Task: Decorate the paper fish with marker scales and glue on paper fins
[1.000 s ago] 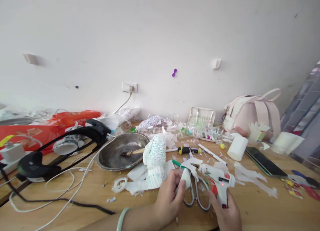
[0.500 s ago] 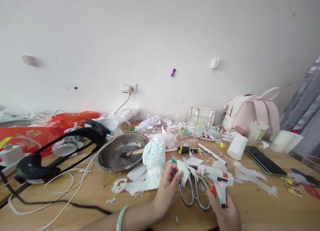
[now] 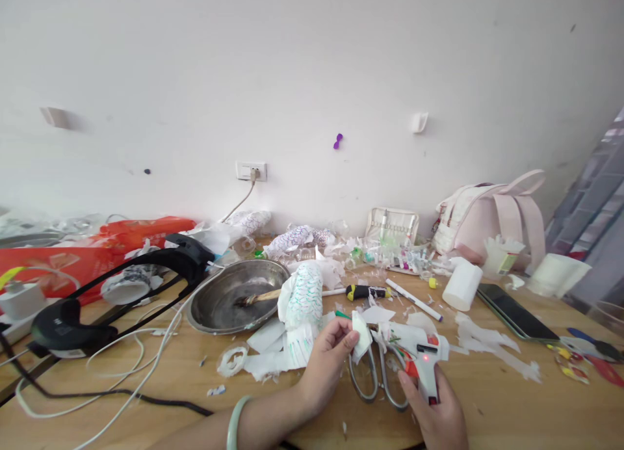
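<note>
My left hand (image 3: 332, 354) pinches a small piece of white paper (image 3: 361, 336) between thumb and fingers. Fingers wrapped round its handle, my right hand (image 3: 435, 408) holds a white glue gun (image 3: 420, 350) with a lit red light. The gun's nozzle points left, close behind the paper; its tip is hidden. Scissors with grey handles (image 3: 394, 375) lie on the table below the paper and the gun. Left of my left hand is a white paper fish shape (image 3: 303, 304) with green and purple scale marks.
A metal bowl (image 3: 221, 307) with a brush stands left of the fish shape. A black headset (image 3: 73, 323) and cables lie farther left. On the right are a white cup (image 3: 462, 286), a phone (image 3: 517, 312) and a pink backpack (image 3: 480, 222). Paper scraps are scattered about.
The glue gun has moved slightly left with my right hand, closer to the paper. My left hand has shifted a little to the right, and the paper is turned more edge-on.
</note>
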A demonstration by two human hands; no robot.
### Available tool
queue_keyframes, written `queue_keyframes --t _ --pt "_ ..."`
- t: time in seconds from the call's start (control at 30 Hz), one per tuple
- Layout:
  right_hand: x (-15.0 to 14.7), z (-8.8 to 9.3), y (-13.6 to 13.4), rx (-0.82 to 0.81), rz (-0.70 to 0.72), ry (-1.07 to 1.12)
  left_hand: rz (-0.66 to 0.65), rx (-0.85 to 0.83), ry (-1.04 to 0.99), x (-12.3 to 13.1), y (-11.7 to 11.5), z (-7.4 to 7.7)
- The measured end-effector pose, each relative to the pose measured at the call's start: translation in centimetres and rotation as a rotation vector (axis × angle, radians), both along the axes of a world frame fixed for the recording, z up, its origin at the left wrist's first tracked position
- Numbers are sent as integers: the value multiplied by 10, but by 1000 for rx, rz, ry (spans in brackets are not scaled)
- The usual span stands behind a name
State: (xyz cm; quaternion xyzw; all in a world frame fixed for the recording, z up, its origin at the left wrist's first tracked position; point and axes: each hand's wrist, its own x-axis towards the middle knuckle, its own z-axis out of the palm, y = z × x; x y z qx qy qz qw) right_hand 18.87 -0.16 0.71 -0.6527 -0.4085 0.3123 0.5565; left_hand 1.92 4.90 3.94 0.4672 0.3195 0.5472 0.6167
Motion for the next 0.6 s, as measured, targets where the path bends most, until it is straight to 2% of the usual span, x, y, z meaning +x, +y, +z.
queue_keyframes --t 0.13,0.3,0.43,0.6 --pt "0 0 1 60 -42 -20 0 -1 16 0 -2 4" --pt "-3 5 0 17 -31 -19 0 9 35 0 -4 6" --pt "-13 12 -4 84 -94 -54 -1 2 39 0 -4 6" --pt "-18 15 -7 97 -106 -54 -4 -1 46 1 -5 6"
